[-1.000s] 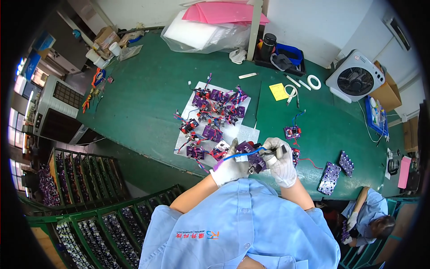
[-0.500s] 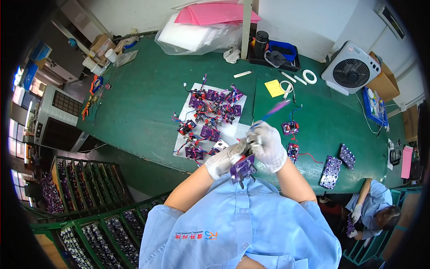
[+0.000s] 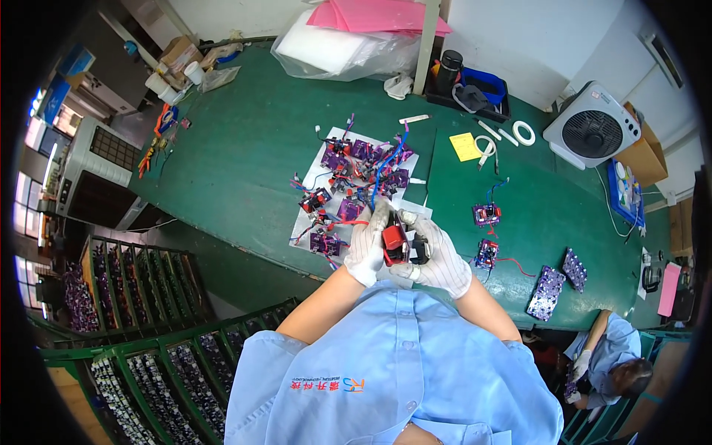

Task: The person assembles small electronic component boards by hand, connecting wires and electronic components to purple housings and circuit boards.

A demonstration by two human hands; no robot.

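Bench of green matting (image 3: pixel 245 156) is seen spanning the scene from left to right, with a white paper sheet (image 3: pixel 326 141) laid near its middle. A heap of small purple circuit boards with red and blue leads (image 3: pixel 348 174) is spread over that sheet, just beyond the hands. Two single purple boards (image 3: pixel 487 215) lie apart to the right.

A small red and black block-shaped component with trailing wires (image 3: pixel 397 243) is held above the near edge of the bench, in front of the chest. It is gripped by the white-gloved left hand (image 3: pixel 367 248), fingers curled and pressed against its left side, and by the white-gloved right hand (image 3: pixel 443 259), whose fingers are closed around its right end.

Risks judged:
- Blue lead (image 3: pixel 386 163) rises from the held part over the heap; a pull could snag it and drag neighbouring boards off the sheet.
- Glove fabric gives a poor feel; the part could slip and fall past the near bench edge.
- Thin wires could be bent or torn if twisted between the two grips.

Change against the frame half a second back: the hands have been brought slightly nearer the heap, and the red face of the part is now turned upward, where purple was shown before.
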